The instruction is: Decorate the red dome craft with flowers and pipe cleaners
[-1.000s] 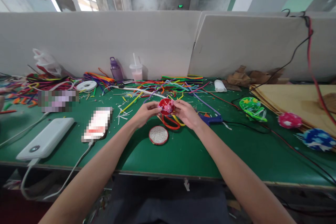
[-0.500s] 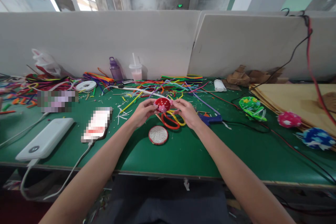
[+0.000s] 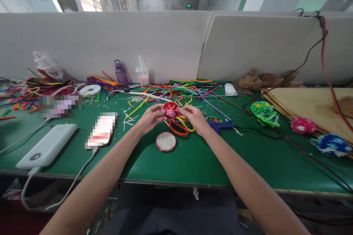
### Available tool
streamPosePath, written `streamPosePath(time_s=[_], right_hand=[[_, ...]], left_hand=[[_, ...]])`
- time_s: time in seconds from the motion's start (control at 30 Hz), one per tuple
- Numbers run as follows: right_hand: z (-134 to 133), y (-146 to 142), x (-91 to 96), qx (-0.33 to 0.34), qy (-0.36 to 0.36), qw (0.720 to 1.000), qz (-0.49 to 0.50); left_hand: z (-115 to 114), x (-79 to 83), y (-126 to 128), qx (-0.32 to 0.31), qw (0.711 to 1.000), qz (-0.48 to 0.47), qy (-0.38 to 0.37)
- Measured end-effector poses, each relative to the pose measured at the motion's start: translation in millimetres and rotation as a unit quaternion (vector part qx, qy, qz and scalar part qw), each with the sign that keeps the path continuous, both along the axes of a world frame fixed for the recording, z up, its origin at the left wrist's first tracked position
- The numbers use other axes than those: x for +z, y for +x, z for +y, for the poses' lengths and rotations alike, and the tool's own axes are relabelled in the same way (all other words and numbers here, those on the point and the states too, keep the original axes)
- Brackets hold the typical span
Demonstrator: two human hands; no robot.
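Both my hands hold a small round red piece with pink flowers (image 3: 170,109) above the green table. My left hand (image 3: 150,117) pinches its left edge and my right hand (image 3: 195,118) pinches its right edge. Just below the hands lie a red pipe-cleaner loop (image 3: 178,127) and a yellow one (image 3: 188,124). Nearer to me sits a round red-rimmed disc with a white beaded face (image 3: 166,141).
Piles of coloured pipe cleaners (image 3: 176,90) cover the back of the table (image 3: 193,161). A blue glue gun (image 3: 220,125) lies right of my hands. A power bank (image 3: 46,149) and phone (image 3: 101,131) sit left. Green (image 3: 264,112), pink (image 3: 303,125) and blue (image 3: 331,145) finished pieces lie right.
The red piece has been turned a little between my fingers and my hands have shifted slightly left and away. Nothing else has moved.
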State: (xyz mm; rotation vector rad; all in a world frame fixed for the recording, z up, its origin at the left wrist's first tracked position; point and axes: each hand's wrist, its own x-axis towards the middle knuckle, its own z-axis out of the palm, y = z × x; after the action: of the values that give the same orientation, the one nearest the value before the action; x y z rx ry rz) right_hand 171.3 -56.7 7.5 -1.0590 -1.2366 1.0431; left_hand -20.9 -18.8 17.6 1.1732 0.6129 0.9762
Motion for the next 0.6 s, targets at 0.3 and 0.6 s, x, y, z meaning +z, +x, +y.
streamPosePath(time_s=[0.3, 0.6], right_hand=[[2.2, 0.1, -0.1, -0.009, 0.052, 0.999, -0.005], [1.8, -0.2, -0.9, -0.01, 0.037, 0.999, 0.002]], left_hand=[[-1.8, 1.7, 1.9, -0.013, 1.0, 0.002, -0.001], [0.2, -0.3, 1.2, -0.016, 1.0, 0.005, -0.008]])
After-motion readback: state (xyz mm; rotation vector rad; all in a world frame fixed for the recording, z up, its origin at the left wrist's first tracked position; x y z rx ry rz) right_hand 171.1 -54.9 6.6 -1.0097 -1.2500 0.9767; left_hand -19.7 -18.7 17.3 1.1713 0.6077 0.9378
